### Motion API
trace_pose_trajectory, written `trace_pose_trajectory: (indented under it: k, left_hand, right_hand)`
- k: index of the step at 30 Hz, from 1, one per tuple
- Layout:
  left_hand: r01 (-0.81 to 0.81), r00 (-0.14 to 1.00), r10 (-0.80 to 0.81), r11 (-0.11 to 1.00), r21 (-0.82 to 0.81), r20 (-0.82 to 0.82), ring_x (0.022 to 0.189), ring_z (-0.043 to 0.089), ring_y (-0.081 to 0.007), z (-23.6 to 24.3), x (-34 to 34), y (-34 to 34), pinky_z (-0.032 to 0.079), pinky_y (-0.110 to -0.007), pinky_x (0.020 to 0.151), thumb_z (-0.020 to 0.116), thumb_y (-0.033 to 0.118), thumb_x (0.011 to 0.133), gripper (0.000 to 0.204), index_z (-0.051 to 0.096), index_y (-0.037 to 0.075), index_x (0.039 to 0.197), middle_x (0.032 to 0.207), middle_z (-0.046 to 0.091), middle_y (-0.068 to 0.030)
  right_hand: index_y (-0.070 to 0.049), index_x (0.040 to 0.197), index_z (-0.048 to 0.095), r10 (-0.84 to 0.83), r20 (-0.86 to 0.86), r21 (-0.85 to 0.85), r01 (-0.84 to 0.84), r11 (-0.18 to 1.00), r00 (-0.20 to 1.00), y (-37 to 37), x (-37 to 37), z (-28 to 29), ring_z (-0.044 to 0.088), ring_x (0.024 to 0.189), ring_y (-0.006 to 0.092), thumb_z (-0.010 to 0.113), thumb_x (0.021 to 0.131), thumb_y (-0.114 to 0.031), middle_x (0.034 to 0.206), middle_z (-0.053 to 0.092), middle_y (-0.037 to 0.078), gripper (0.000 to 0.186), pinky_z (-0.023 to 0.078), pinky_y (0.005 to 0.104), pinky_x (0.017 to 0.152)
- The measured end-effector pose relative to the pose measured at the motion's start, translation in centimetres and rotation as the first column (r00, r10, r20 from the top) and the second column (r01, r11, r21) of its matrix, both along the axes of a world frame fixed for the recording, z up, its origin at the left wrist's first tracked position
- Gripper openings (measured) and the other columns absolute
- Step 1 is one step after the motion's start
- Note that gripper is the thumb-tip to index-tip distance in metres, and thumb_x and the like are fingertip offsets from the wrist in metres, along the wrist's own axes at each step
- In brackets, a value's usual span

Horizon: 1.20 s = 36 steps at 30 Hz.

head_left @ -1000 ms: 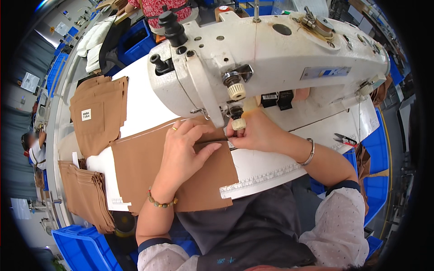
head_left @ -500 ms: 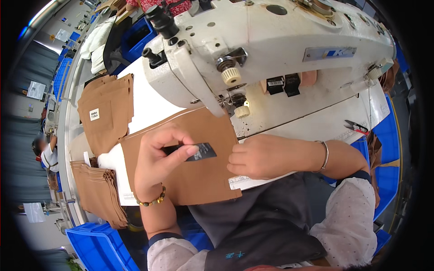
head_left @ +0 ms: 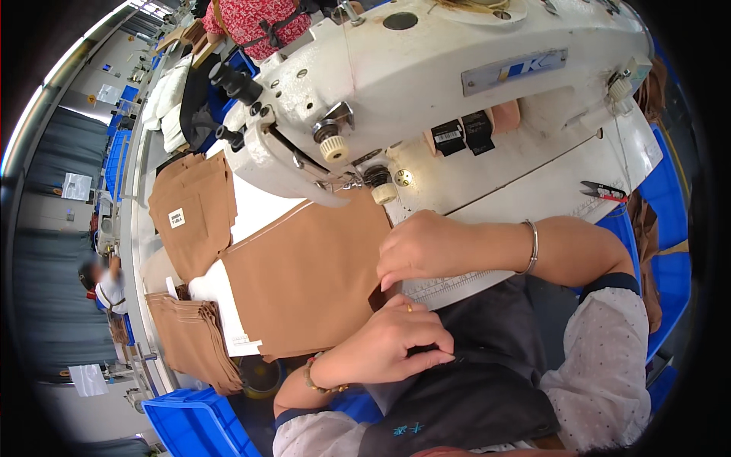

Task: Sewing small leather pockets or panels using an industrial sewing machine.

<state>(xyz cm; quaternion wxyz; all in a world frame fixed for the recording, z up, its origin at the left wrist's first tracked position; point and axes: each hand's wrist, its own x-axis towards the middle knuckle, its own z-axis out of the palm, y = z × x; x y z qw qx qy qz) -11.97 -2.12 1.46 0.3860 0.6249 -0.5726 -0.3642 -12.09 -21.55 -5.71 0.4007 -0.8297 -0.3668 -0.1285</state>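
Note:
A brown fabric panel (head_left: 304, 278) lies on the sewing machine's bed, its far edge beside the needle area. My right hand (head_left: 430, 247) is closed at the panel's right edge, its fingertips pinching the near right corner, where a dark fold shows. Just in front, my left hand (head_left: 400, 339) is closed, thumb pressed against curled fingers. Something dark shows between them, but I cannot make out whether it is a label or the apron behind. The white sewing machine (head_left: 426, 68) stands beyond both hands.
Brown pocketed pieces (head_left: 194, 213) and a brown fabric stack (head_left: 186, 339) lie at left. Black labels (head_left: 464, 135) sit under the machine arm. Red-handled thread snips (head_left: 605, 192) lie at right. Blue bins (head_left: 202, 423) stand below the table. A person in red (head_left: 251, 23) is beyond.
My left hand has moved right and nearer me, off the panel's middle; the black label it held no longer shows clearly. My right hand has shifted slightly left and now pinches the panel's corner.

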Motion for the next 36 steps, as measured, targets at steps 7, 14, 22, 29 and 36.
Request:
trace_pose_trajectory:
  k: [7, 14, 22, 29, 36]
  left_hand:
    - [-0.455, 0.852, 0.508, 0.838, 0.301, -0.129, 0.081, 0.062, -0.0078, -1.0, 3.9, 0.1, 0.051, -0.025, 0.074, 0.074, 0.002, 0.089, 0.007, 0.071, -0.001, 0.094, 0.089, 0.071, -0.0025]
    - [-0.654, 0.675, 0.703, 0.711, 0.258, -0.225, 0.073, 0.055, -0.0023, -3.1, 9.0, 1.5, 0.046, -0.020, 0.066, 0.073, 0.004, 0.092, 0.006, 0.070, -0.001, 0.093, 0.081, 0.065, 0.0044]
    - [-0.647, 0.740, 0.672, 0.698, 0.307, 0.030, 0.075, 0.054, -0.0025, -2.7, 10.4, 0.3, 0.043, -0.019, 0.067, 0.073, 0.004, 0.092, 0.006, 0.070, -0.001, 0.093, 0.083, 0.065, 0.0042]
    - [-0.636, 0.772, 0.595, 0.723, 0.269, 0.224, 0.062, 0.056, -0.0084, -3.6, 10.8, -1.2, 0.048, -0.026, 0.060, 0.076, 0.009, 0.085, 0.012, 0.072, -0.002, 0.086, 0.069, 0.066, -0.0042]
    - [-0.676, 0.733, 0.610, 0.702, 0.222, 0.302, 0.060, 0.060, -0.0106, -3.4, 10.3, -1.7, 0.049, -0.027, 0.059, 0.077, 0.010, 0.083, 0.014, 0.072, -0.002, 0.086, 0.069, 0.068, -0.0074]
  right_hand:
    - [-0.014, 0.085, 0.073, -0.185, 0.004, 0.269, 0.178, 0.947, 0.983, -1.2, 0.5, 2.1, 0.066, 0.069, 0.0219, 0.072, 0.091, -0.027, 0.075, 0.066, 0.002, 0.015, 0.051, 0.0345, 0.059]
    - [-0.011, 0.084, 0.069, -0.098, 0.174, -0.359, 0.156, 0.920, 0.980, -2.2, -0.3, 1.0, 0.064, 0.060, 0.0174, 0.066, 0.085, -0.021, 0.087, 0.065, 0.000, 0.010, 0.050, 0.0357, 0.051]
    - [0.010, 0.098, 0.070, 0.041, 0.292, -0.486, 0.111, 0.867, 0.955, -1.1, -2.6, 1.5, 0.063, 0.051, 0.0172, 0.066, 0.074, -0.013, 0.075, 0.065, 0.011, 0.034, 0.049, 0.0338, 0.043]
    - [0.018, 0.095, 0.068, 0.015, 0.351, -0.413, 0.140, 0.900, 0.936, -0.9, -2.6, 1.2, 0.057, 0.043, 0.0167, 0.067, 0.071, -0.013, 0.057, 0.055, 0.008, 0.039, 0.045, 0.0315, 0.038]
    - [0.013, 0.086, 0.071, 0.030, 0.281, -0.455, 0.105, 0.884, 0.959, -1.1, -2.5, 1.2, 0.058, 0.046, 0.0166, 0.067, 0.067, -0.016, 0.068, 0.059, 0.012, 0.034, 0.045, 0.0315, 0.038]
